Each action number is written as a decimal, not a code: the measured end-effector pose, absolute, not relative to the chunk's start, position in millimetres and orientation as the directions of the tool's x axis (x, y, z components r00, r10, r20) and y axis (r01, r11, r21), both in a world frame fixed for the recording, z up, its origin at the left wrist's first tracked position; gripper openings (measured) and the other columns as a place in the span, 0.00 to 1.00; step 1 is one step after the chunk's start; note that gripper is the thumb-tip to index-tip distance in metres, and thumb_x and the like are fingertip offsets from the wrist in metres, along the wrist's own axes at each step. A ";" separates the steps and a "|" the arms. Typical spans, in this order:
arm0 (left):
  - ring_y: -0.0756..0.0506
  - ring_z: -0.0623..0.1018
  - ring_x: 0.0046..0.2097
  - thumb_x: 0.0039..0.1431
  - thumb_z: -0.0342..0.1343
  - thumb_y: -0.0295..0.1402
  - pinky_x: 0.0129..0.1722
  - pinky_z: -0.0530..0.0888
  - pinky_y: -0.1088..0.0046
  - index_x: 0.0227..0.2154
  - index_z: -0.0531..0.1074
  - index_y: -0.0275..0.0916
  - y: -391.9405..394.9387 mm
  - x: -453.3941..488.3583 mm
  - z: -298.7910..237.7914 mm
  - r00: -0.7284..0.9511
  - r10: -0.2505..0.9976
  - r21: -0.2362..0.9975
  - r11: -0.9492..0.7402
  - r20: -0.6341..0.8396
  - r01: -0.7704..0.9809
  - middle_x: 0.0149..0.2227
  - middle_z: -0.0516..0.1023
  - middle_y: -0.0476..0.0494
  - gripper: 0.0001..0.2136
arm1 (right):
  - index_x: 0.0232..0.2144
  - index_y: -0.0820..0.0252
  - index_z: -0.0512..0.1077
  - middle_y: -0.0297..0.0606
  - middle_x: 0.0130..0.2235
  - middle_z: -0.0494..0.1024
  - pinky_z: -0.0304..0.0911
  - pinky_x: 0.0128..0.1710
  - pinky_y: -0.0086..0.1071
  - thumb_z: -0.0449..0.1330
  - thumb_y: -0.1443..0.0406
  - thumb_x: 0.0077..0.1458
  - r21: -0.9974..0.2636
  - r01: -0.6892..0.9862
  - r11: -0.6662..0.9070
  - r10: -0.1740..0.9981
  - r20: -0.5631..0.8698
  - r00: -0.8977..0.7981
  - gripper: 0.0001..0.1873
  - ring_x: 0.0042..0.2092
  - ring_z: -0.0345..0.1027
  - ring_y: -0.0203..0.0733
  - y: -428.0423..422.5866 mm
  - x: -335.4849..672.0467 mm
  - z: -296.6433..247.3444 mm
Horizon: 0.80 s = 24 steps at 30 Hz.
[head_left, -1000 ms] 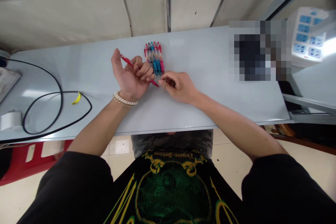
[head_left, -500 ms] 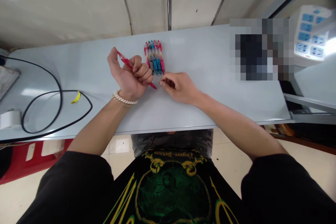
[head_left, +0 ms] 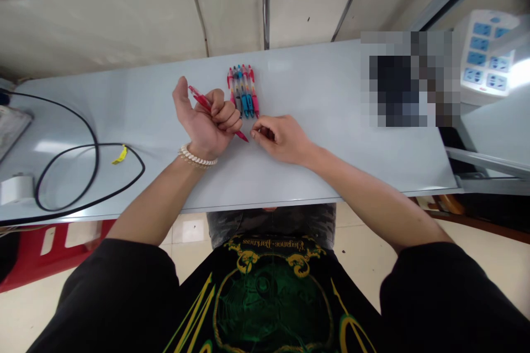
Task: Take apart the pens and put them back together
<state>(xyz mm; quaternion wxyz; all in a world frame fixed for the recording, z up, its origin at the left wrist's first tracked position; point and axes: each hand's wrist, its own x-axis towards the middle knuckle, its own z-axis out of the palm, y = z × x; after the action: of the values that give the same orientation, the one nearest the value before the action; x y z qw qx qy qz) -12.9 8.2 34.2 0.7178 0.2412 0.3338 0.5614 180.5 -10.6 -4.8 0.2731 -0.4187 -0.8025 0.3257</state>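
Observation:
My left hand [head_left: 207,121] is closed in a fist around a red pen [head_left: 206,102], which runs diagonally through it, with the pen's tip [head_left: 243,137] showing below my little finger. My right hand [head_left: 281,139] rests on the table with its fingers curled, close to that tip but apart from it. A dark spot shows inside its curled fingers; I cannot tell whether it holds anything. Just above both hands lies a row of several gel pens [head_left: 243,91], red, blue and pink, side by side.
The pale grey table [head_left: 314,99] has a looped black cable [head_left: 98,149] with a yellow tag [head_left: 120,155] at left, plus a white plug [head_left: 16,190]. A blurred dark patch [head_left: 408,80] lies at right, beyond it a white power strip [head_left: 484,49].
My left hand and the red pen have shifted only slightly, and the view sways a little. My right hand stays almost still.

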 end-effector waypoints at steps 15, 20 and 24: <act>0.50 0.50 0.20 0.71 0.44 0.64 0.22 0.54 0.69 0.19 0.52 0.42 8.7 -10.3 30.5 0.151 0.982 0.780 0.180 -0.110 -0.599 0.18 0.45 0.53 0.34 | 0.39 0.59 0.77 0.34 0.32 0.79 0.52 0.36 0.34 0.58 0.60 0.68 -0.777 0.469 0.420 0.848 0.151 -0.509 0.10 0.32 0.65 0.38 -11.8 181.0 -1.4; 0.50 0.52 0.20 0.74 0.39 0.55 0.21 0.58 0.71 0.17 0.54 0.42 8.8 -9.2 30.7 0.166 0.983 0.758 0.169 -0.081 -0.630 0.18 0.46 0.52 0.31 | 0.39 0.59 0.76 0.35 0.32 0.79 0.52 0.36 0.34 0.57 0.61 0.68 -0.776 0.465 0.426 0.844 0.155 -0.514 0.10 0.33 0.65 0.38 -12.2 181.7 -0.7; 0.50 0.54 0.19 0.73 0.41 0.56 0.21 0.58 0.71 0.17 0.55 0.42 7.5 -7.1 32.9 0.141 0.982 0.750 0.190 -0.129 -0.633 0.18 0.47 0.52 0.31 | 0.39 0.59 0.76 0.35 0.33 0.80 0.52 0.37 0.35 0.57 0.61 0.68 -0.777 0.458 0.432 0.839 0.160 -0.520 0.09 0.33 0.65 0.39 -12.2 181.5 -1.2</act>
<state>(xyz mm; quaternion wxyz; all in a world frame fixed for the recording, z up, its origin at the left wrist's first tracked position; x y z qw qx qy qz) -7.1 7.5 32.9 0.7033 0.2750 0.3164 0.5741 181.5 -12.2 -1.2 0.2754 -0.4055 -0.8001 0.3458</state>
